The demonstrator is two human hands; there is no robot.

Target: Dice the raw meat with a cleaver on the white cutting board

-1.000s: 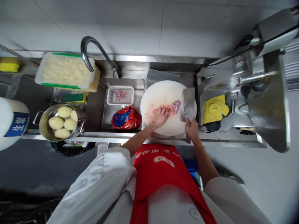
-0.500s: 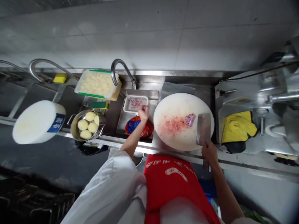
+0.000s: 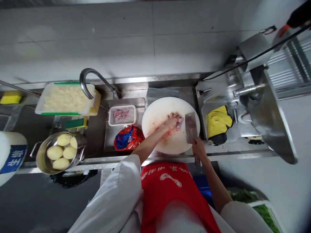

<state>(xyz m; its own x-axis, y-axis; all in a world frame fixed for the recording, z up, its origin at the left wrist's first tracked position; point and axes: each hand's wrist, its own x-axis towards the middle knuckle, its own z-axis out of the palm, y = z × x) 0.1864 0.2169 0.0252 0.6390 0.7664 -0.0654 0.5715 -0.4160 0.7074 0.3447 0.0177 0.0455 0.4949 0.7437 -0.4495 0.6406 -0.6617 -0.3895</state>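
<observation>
My left hand (image 3: pixel 172 122) rests on the round white cutting board (image 3: pixel 155 108), its curled fingers gripping a small pinkish-purple piece of meat (image 3: pixel 179 123). Part of the meat is hidden beneath the fingers. The handle of a broad cleaver (image 3: pixel 191 126) is wrapped in my right hand (image 3: pixel 199 149) near the board's front right edge. Its blade lies over the right side of the board, just right of the meat, with a small gap between. Reddish smears mark the board. In the sink to the left, a white plastic basket (image 3: pixel 110 117) contains small chopped pink pieces.
A red plastic bag (image 3: pixel 136 137) lies in front of the basket, below a curved faucet (image 3: pixel 85 81). Farther left are a pot (image 3: pixel 41 161) of peeled potatoes and a lidded tub (image 3: pixel 65 98). Yellow gloves (image 3: pixel 217 121) lie on the metal machine at right.
My left hand has moved right from beside the basket to the meat on the board, and now grips it. The cleaver stays in my right hand. The view has shifted right.
</observation>
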